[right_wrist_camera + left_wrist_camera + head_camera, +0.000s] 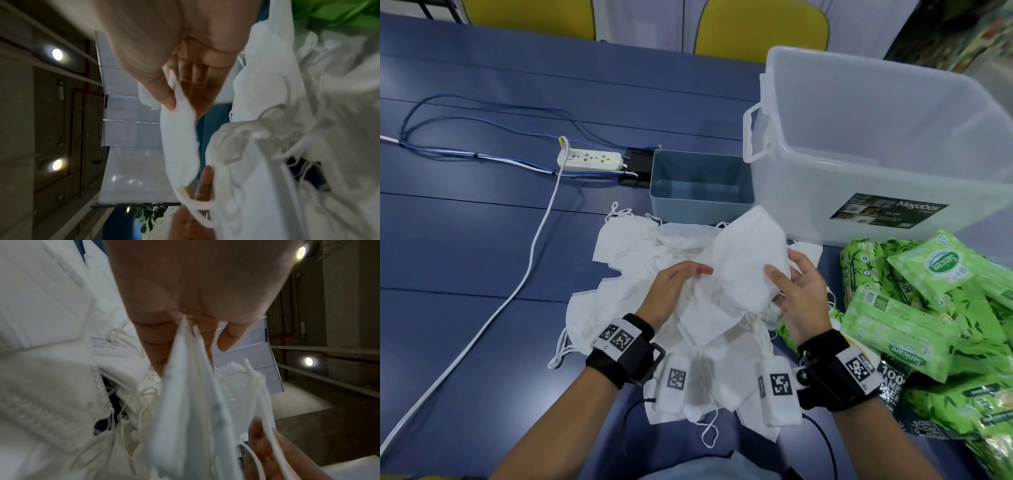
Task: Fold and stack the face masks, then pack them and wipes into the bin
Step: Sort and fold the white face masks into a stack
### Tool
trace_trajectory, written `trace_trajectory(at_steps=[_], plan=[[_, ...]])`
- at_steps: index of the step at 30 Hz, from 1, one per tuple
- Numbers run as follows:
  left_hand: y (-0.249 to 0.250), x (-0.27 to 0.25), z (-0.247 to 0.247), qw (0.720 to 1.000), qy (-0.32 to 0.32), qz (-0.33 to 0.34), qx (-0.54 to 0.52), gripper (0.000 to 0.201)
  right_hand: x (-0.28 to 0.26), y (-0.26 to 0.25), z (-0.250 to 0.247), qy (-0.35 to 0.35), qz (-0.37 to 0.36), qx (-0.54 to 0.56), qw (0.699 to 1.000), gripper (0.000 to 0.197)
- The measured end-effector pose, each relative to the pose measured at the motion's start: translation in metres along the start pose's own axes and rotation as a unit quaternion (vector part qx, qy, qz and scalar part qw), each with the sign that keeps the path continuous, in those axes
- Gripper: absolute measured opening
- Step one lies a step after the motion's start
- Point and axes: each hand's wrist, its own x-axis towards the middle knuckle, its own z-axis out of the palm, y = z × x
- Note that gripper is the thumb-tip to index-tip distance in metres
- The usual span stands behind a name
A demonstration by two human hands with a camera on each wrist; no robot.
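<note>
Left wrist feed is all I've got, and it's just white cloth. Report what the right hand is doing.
Observer: The right hand pinches the same mask, thumb on its front, above the pile.
Operator: Now give me the bin's state.
Observer: The small grey bin behind the pile is empty.
Operator: Locate the wipes.
Observer: The green wipes lie heaped on the table, right of the pile, in front of the clear box.
</note>
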Motion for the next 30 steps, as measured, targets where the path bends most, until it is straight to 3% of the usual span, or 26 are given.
trace_trajectory(at_steps=[6,9,10,12,18,21,24,26,30], plan=[[0.01,-0.001,0.001,1.0,-0.018,-0.008,0.0,0.043,-0.005,0.005,-0.004,-0.12,-0.004,-0.168,0.978,0.017],[0.01,-0.003,0.004,0.995,-0.068,0.015,0.077,0.019,-0.009,0.013,-0.004,-0.157,0.024,-0.236,0.959,0.013],[0.009,-0.004,0.005,0.988,-0.086,0.027,0.122,0.009,-0.01,0.016,-0.003,-0.147,0.024,-0.255,0.955,0.017],[0.004,-0.003,0.005,0.974,-0.102,0.052,0.194,0.008,-0.01,0.02,-0.002,-0.104,0.018,-0.272,0.957,0.027],[0.0,-0.002,-0.003,0.991,0.001,0.062,0.117,0.019,-0.011,0.022,-0.008,-0.048,0.047,-0.173,0.983,0.053],[-0.002,-0.007,-0.003,0.99,-0.066,0.058,0.11,0.037,-0.01,0.023,-0.009,-0.027,0.031,-0.154,0.987,0.045],[-0.009,-0.01,0.003,0.983,-0.102,0.046,0.144,0.041,-0.01,0.03,-0.002,-0.044,0.014,-0.192,0.98,0.031],[-0.017,-0.01,0.005,0.976,-0.074,0.068,0.193,0.044,-0.009,0.036,0.003,-0.051,-0.008,-0.239,0.97,0.029],[-0.022,-0.009,-0.002,0.982,0.016,0.081,0.17,0.045,0.014,0.039,0.004,0.003,-0.032,-0.308,0.951,0.025]])
